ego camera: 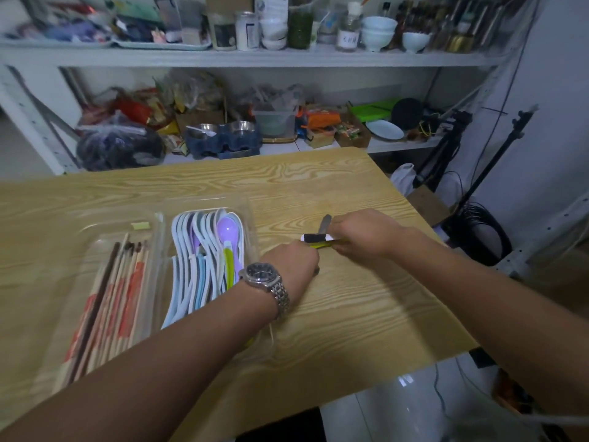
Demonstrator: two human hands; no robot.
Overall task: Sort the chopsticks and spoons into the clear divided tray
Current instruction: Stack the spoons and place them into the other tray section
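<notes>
The clear divided tray [159, 218] lies on the left of the wooden table. Its left compartment holds several chopsticks [111, 298]; its right compartment holds several white and blue spoons [197, 250], with a purple spoon [228, 229] and a green-handled one on top. To the right of the tray, my left hand [291, 263], with a watch on its wrist, and my right hand [360, 234] meet over a bundle of utensils [317, 239]: a white and black handle, a green one and a grey tip stick out. Both hands close on it.
The wooden table [350, 314] ends at the right and front edges, with tiled floor below. Behind it stands a white shelf unit [255, 59] crowded with bowls, jars and bags. A tripod [446, 145] and cables stand at the right.
</notes>
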